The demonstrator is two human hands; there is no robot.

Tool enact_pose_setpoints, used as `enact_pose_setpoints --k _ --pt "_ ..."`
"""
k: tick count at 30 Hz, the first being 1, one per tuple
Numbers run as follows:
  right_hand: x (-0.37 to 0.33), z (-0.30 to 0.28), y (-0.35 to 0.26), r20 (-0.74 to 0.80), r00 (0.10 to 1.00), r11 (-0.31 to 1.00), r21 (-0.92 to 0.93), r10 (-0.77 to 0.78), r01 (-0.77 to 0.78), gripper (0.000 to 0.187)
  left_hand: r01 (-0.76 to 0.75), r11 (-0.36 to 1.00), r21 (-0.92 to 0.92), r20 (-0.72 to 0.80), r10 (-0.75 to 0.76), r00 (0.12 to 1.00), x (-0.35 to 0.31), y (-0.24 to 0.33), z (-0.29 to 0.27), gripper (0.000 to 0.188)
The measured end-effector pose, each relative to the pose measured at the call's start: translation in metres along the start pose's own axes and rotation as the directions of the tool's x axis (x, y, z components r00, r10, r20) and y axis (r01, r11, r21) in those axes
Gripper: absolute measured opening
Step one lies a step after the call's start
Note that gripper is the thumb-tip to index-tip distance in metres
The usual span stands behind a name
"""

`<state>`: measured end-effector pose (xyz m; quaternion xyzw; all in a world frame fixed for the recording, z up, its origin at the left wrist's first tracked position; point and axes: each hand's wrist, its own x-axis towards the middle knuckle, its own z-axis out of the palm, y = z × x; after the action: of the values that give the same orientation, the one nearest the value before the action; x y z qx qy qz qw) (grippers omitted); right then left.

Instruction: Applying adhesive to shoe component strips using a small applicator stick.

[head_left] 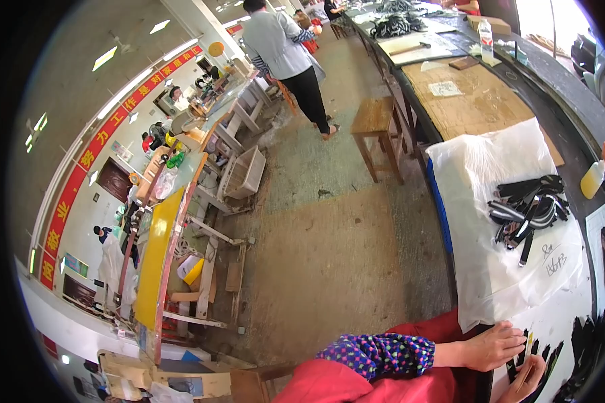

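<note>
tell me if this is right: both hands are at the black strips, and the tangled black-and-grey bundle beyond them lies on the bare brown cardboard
Not quite: the tangled black-and-grey bundle lies on the white plastic sheeting, not on the bare brown cardboard, as the head view shows. The left hand and right hand are indeed at the black strips.

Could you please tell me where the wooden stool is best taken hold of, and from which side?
Probably by the flat seat of the wooden stool, gripping opposite edges from the aisle at its left: it stands upright, and the long worktable runs close along its right.
</note>
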<state>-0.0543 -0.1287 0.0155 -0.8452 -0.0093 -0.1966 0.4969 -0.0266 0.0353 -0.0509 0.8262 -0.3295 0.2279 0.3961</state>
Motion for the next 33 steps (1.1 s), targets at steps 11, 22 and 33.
enact_pose_setpoints --k 11,22,33 --pt "-0.005 -0.001 0.026 0.031 0.999 0.996 0.089 0.015 -0.017 0.009 -0.032 0.999 0.024 -0.022 0.032 0.999 -0.001 -0.002 0.004 0.038" --pt "-0.001 0.003 0.017 0.036 0.998 0.993 0.104 0.053 -0.056 0.01 -0.035 0.999 0.017 0.02 0.035 0.999 0.003 -0.001 -0.009 0.04" --pt "-0.026 -0.023 0.079 -0.002 0.99 0.982 0.126 0.144 -0.143 0.013 -0.036 0.999 -0.029 0.025 0.037 0.999 0.001 0.005 -0.004 0.043"
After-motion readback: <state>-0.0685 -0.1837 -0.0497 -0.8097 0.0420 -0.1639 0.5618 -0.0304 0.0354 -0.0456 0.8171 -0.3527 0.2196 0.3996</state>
